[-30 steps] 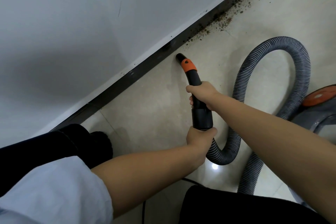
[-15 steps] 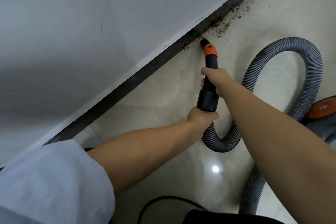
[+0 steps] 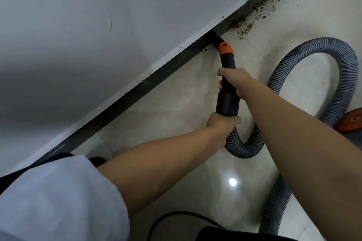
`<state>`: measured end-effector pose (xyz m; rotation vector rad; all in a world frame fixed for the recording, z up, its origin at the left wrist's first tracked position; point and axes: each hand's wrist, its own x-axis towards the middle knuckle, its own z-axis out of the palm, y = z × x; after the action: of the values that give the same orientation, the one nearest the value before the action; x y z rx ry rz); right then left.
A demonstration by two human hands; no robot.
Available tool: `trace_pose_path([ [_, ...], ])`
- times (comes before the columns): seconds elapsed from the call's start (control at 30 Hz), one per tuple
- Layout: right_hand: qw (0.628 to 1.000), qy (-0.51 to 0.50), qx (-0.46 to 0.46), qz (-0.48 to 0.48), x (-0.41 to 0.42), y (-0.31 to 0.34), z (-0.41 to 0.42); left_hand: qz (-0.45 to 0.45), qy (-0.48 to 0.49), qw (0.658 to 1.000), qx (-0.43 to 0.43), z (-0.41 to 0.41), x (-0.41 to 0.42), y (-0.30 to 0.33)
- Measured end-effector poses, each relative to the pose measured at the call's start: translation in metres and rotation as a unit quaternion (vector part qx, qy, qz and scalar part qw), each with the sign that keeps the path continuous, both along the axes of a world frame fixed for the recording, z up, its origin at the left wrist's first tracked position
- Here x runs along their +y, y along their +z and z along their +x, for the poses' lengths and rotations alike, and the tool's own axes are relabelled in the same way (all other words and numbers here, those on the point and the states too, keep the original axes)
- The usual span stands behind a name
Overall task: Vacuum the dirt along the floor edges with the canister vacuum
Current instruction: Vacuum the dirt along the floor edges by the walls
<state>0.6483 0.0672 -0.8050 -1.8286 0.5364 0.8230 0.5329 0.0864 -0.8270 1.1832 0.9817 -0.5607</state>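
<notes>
Gripping one black vacuum wand (image 3: 227,76), two hands share the load: the right hand (image 3: 234,80) curls its fingers around the wand's middle, and the left hand (image 3: 221,123) wraps the cuff where the single ribbed grey hose (image 3: 313,49) joins. The wand's long axis runs away from the person, its nozzle tip (image 3: 212,36) beyond one orange collar (image 3: 225,48) touching the dark skirting board (image 3: 137,92). Brown dirt (image 3: 252,19) lies scattered along the edge just beyond the tip. One orange canister wheel (image 3: 351,122) shows at right.
</notes>
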Motion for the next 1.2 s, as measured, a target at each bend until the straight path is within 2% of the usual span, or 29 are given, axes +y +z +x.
trace_pose_path([
  [0.77,0.989,0.140,0.040,0.003,0.021,0.007,-0.087,-0.015,0.111,0.993,0.045,-0.092,-0.014,0.015],
  [1.2,0.978,0.199,0.065,-0.014,-0.009,0.014,-0.136,-0.038,0.135,0.987,0.084,-0.141,-0.052,0.033],
])
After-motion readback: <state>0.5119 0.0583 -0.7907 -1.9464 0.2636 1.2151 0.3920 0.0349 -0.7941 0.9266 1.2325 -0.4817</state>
